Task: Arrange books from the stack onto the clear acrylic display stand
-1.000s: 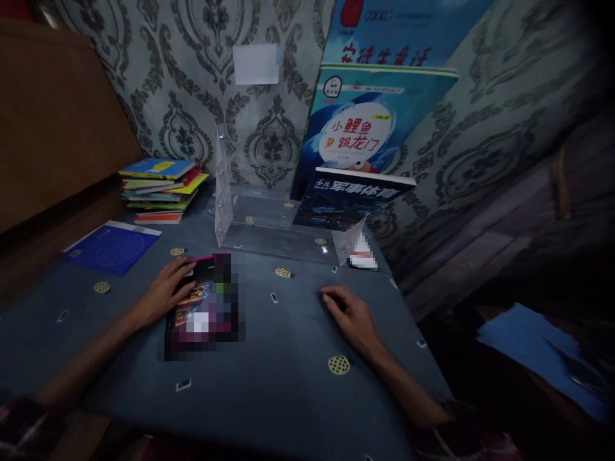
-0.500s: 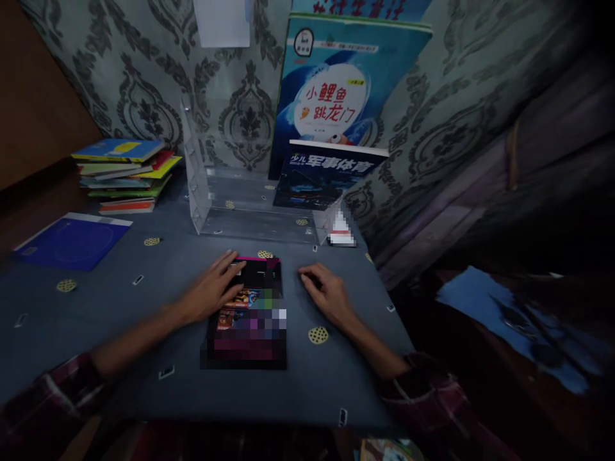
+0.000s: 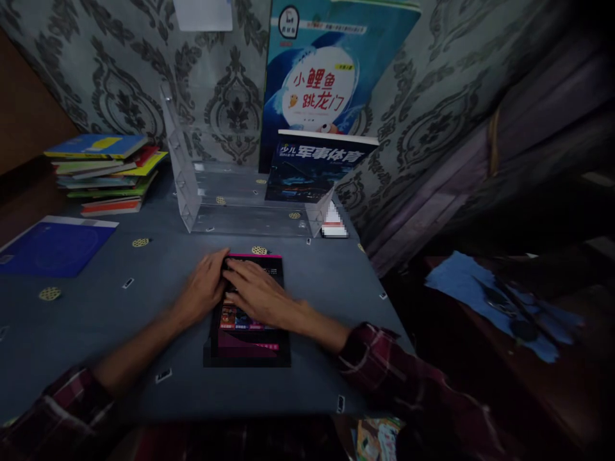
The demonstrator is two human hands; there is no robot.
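Observation:
A dark book (image 3: 250, 342) with a pink top edge and small colour pictures lies closed on the cloth-covered table. At its upper left edge, my left hand (image 3: 205, 282) is closed, its fingers bent around the edge; the fingertips are partly hidden. Over the upper half of the cover stretches my right hand (image 3: 259, 294), fingers extended and touching the book, tips near my left hand. Behind them stands a clear acrylic rack (image 3: 180, 166), holding a dark military-sports book (image 3: 317, 166) and a taller blue book (image 3: 331, 70) on its right side.
A stack of books (image 3: 103, 169) sits at the back left, with a blue book (image 3: 57, 246) lying before it. Beside the rack is a small white blurred object (image 3: 334, 221). Past the table's right edge, a blue cloth (image 3: 461, 282) lies on a lower dark surface.
My right hand has moved left from the bare table onto the book. My left hand has shifted from lying across the cover to its left edge. The view has shifted slightly.

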